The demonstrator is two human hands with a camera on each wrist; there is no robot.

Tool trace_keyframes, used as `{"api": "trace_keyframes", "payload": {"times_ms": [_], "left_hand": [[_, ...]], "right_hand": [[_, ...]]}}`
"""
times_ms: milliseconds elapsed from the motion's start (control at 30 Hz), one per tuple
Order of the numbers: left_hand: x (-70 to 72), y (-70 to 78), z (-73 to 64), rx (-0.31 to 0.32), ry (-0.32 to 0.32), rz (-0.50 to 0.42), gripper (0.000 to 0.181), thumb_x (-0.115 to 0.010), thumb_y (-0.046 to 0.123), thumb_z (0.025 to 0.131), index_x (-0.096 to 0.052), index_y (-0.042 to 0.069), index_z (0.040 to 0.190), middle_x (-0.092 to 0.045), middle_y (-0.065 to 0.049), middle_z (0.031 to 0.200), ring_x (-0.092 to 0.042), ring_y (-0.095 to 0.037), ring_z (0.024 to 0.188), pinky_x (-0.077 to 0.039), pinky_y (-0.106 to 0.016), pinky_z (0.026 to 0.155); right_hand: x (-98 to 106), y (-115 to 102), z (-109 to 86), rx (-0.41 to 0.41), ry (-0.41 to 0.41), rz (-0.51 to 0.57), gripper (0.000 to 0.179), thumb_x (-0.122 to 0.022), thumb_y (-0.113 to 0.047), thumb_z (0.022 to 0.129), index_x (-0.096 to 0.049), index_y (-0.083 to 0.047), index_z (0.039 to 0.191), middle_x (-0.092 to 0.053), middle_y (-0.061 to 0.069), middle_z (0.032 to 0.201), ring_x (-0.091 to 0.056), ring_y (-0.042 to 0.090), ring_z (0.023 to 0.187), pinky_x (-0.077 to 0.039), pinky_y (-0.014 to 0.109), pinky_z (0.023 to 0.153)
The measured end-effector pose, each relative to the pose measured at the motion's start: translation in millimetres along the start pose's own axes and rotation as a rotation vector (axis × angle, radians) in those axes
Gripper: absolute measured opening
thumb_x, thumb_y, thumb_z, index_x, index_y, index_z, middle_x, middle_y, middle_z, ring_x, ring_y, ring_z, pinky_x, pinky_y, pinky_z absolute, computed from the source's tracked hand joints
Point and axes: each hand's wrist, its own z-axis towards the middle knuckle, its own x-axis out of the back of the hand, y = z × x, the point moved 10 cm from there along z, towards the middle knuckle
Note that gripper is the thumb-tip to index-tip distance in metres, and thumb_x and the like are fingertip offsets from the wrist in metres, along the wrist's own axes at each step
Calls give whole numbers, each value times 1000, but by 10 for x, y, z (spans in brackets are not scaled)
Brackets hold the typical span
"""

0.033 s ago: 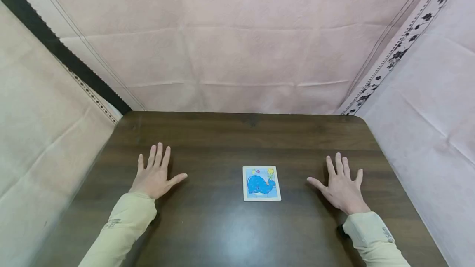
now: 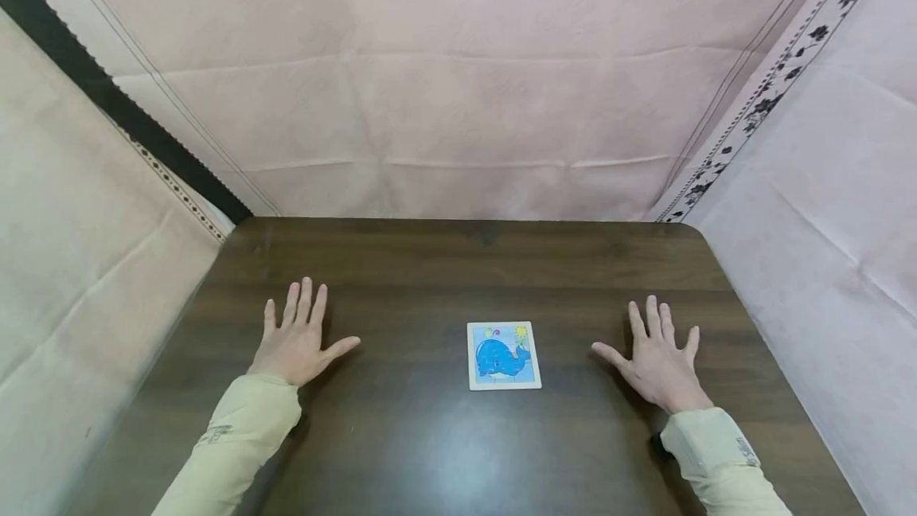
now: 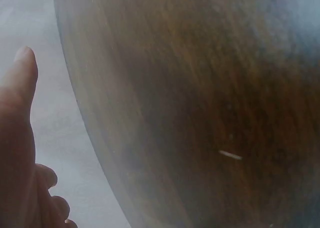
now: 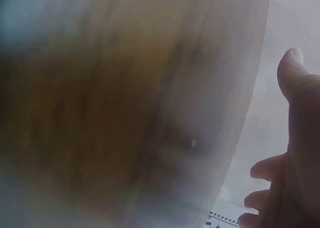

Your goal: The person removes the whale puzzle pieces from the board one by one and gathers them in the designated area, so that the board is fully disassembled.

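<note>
In the head view a small square puzzle (image 2: 505, 356) lies flat on the dark wooden table (image 2: 430, 269), showing a blue whale and a yellow flower inside a white border. To its left is my left hand (image 2: 292, 345), palm down with fingers straight and spread, thumb toward the puzzle. My right hand (image 2: 662, 369) is spread the same way on the other side. Neither hand touches the puzzle or holds anything. Each wrist view catches part of its own hand: the left thumb (image 3: 22, 82) and the right thumb (image 4: 295, 75) both stick out straight.
Pale cloth (image 2: 458, 102) hangs behind the table's far edge. More cloth runs along the left side (image 2: 86, 277) and the right side (image 2: 824, 245), with a dark strip (image 2: 122, 106) at left and a floral border (image 2: 781, 86) at right. Light sleeves (image 2: 236, 436) cover both forearms.
</note>
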Motion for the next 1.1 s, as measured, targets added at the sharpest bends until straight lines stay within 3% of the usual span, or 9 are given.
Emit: {"api": "trace_keyframes", "payload": {"times_ms": [133, 200, 333, 533, 667, 833, 1100], "left_hand": [[8, 69, 15, -17, 5, -3, 110, -39, 79, 86, 1, 4, 155, 10, -20, 160, 7, -39, 146, 10, -62, 111], [-5, 196, 42, -41, 4, -18, 109, -40, 78, 86, 0, 4, 155, 8, -20, 160, 8, -38, 147, 7, -61, 113], [-97, 677, 105, -121, -18, -96, 106, -45, 74, 87, -6, 2, 155, 4, -19, 161, 6, -33, 148, 4, -57, 115], [-414, 1525, 176, -224, -125, -264, 101, -55, 65, 88, -13, 3, 155, -3, -14, 162, 0, -29, 149, -2, -53, 117], [-632, 1886, 221, -248, -201, -350, 101, -56, 64, 88, -11, 6, 156, -3, -10, 163, 1, -25, 149, -2, -52, 117], [-776, 2062, 237, -262, -232, -413, 104, -59, 66, 85, -12, 9, 157, -5, -5, 163, 0, -21, 149, -3, -52, 117], [-812, 2061, 232, -256, -218, -435, 109, -56, 74, 81, -10, 11, 157, -5, -3, 163, 1, -21, 149, 5, -54, 116]], "right_hand": [[16, 26, 1, -8, -4, 12, 106, -43, -76, 87, -13, 0, 154, 5, 28, 158, 5, 47, 144, 14, 79, 95], [47, 46, -4, -18, -3, 19, 106, -43, -75, 87, -11, 0, 155, 8, 28, 158, 8, 46, 144, 15, 78, 95], [121, 41, -54, -37, 12, 47, 107, -44, -74, 88, -4, -2, 155, 12, 25, 158, 16, 42, 144, 15, 78, 96], [121, -198, -89, -6, 17, 135, 105, -50, -69, 88, -6, -1, 155, 11, 23, 159, 17, 39, 145, 10, 72, 104], [21, -476, -65, 46, -11, 191, 101, -54, -65, 89, -12, -2, 155, 6, 21, 161, 10, 39, 146, -1, 68, 109], [-88, -892, -41, 121, -52, 231, 92, -60, -58, 90, -20, -5, 155, -6, 20, 161, -2, 40, 147, -9, 66, 110], [-125, -1428, -71, 217, -106, 236, 87, -68, -49, 88, -29, -6, 153, -19, 18, 159, -14, 39, 145, -19, 67, 108]]}}
